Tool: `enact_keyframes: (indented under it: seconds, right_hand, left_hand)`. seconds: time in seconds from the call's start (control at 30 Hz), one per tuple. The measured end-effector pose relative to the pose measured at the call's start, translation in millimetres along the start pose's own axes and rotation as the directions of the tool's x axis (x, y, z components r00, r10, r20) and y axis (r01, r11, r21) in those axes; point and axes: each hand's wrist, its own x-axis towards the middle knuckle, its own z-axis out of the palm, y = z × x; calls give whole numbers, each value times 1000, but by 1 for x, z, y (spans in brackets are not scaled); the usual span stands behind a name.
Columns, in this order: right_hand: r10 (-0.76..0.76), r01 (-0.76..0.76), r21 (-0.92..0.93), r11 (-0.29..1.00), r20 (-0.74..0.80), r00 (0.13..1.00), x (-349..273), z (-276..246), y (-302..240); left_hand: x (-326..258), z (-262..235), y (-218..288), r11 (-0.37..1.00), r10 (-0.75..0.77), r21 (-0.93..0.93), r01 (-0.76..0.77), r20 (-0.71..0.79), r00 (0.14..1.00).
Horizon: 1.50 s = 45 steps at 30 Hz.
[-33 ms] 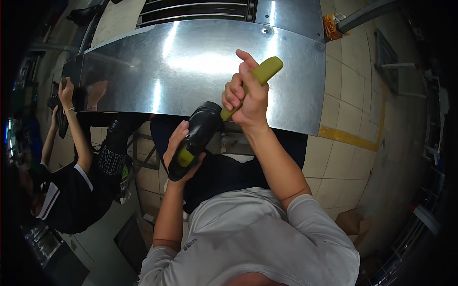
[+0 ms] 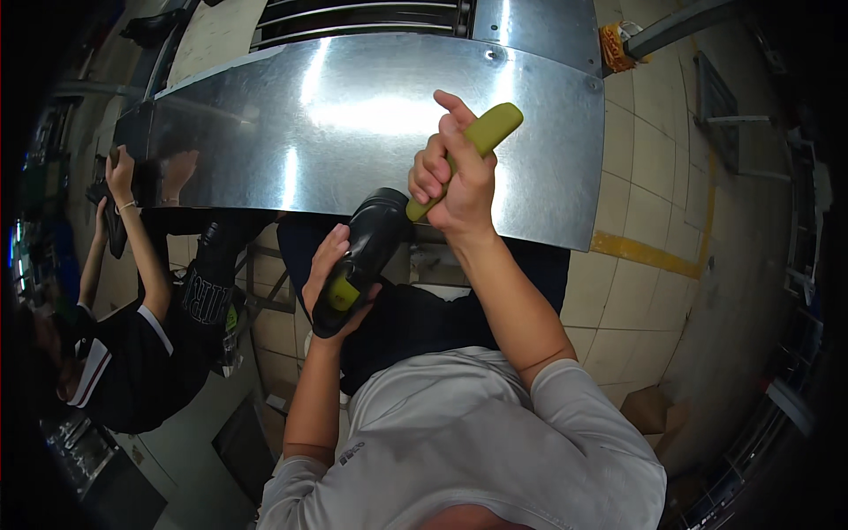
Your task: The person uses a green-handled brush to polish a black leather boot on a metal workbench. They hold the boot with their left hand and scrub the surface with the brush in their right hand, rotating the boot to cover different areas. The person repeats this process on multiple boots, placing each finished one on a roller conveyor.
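Note:
My left hand [image 2: 320, 276] is wrapped round a black shoe [image 2: 375, 234] above my lap, fingers on one side and thumb on the other. The shoe's toe points away from me toward the metal table's edge, and yellow-green lining [image 2: 341, 291] shows in its opening. In my right hand [image 2: 461, 181] is an olive-green insole [image 2: 496, 128], gripped around its middle with the index finger stretched out. The insole's rounded end sticks up to the right; its lower end comes close to the shoe's toe. Whether the two touch I cannot tell.
A shiny metal table [image 2: 371, 115] stretches in front of me, with a roller section [image 2: 362, 18] beyond it. To my left a co-worker [image 2: 124, 353] holds a dark shoe [image 2: 115, 225]. A cardboard box [image 2: 652, 411] stands on the tiled floor at the right.

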Motion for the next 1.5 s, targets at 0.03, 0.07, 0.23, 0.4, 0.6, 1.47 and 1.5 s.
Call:
enact_keyframes:
  seconds: [0.03, 0.07, 0.23, 0.4, 0.6, 1.47, 1.5]
  right_hand:
    - [3, -3, 6, 1000, 6, 1000, 1, 0, 2]
    - [6, -7, 11, 1000, 12, 1000, 3, -1, 4]
    - [-130, 131, -46, 990, 32, 991, -5, 0, 13]
    - [103, -103, 14, 995, -7, 995, 4, 3, 8]
    - [97, -92, 96, 991, -53, 994, 26, 8, 11]
    - [-169, 199, -106, 974, 236, 957, -5, -33, -34]
    - [-196, 216, -71, 974, 218, 956, -4, -30, -32]
  left_hand:
    - [-1, 2, -1, 1000, -12, -2, 12, -12, 1000]
    - [-1, 3, -1, 1000, -14, -14, 14, -15, 1000]
    - [2, 3, -3, 997, 78, -29, -78, 26, 997]
    - [2, -1, -16, 987, 162, 4, -162, 45, 986]
    - [1, -5, -17, 989, 141, 30, -144, 80, 987]
    - [59, -20, 32, 963, 77, 230, -142, 270, 960]
    - [57, -19, 29, 957, 94, 241, -164, 277, 956]
